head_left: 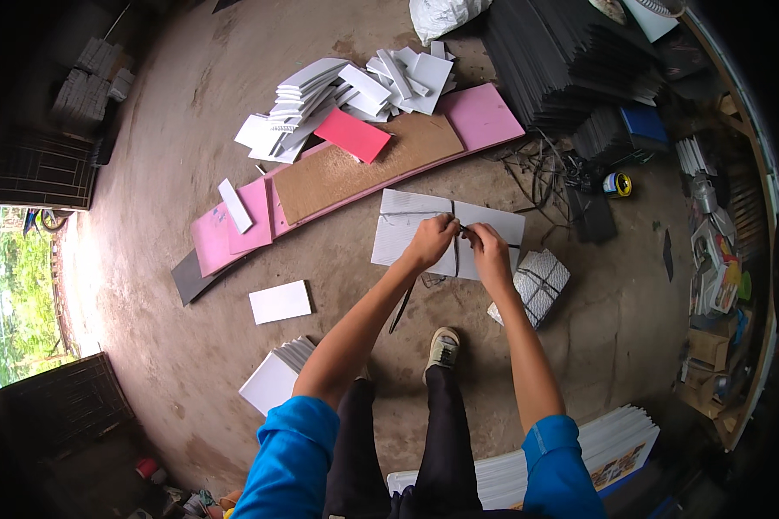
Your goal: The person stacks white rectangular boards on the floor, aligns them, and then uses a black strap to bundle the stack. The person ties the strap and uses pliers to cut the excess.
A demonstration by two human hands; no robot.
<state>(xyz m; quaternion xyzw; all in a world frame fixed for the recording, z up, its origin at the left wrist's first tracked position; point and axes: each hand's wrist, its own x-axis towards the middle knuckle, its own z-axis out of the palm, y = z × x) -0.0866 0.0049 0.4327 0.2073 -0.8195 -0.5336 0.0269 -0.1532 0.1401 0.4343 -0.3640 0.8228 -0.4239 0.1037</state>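
**Left hand and right hand met at a dark strap**

Both my hands were closed on the strap, thumbs and fingers pinching it close together above the middle of a white bundle. I could not tell whether a knot had formed there.

Around me spread the brownish floor. A tall stack of black sheets stood on it, far ahead to my right. Long pink boards lay across the floor in front of me, a brown board on top of them. Behind and partly over these sprawled a heap of white pieces. Pale panels were stacked low beside my legs, mostly to the right.

My white bundle lay flat on the floor between the pink boards and my shoe, the strap crossing it both ways. Just beside it, under my right forearm, sat a smaller silvery bundle, also strapped. A red piece rested on the brown board, and one white slab lay alone to my left. Smallest was a yellow-rimmed round container, near the black sheets.
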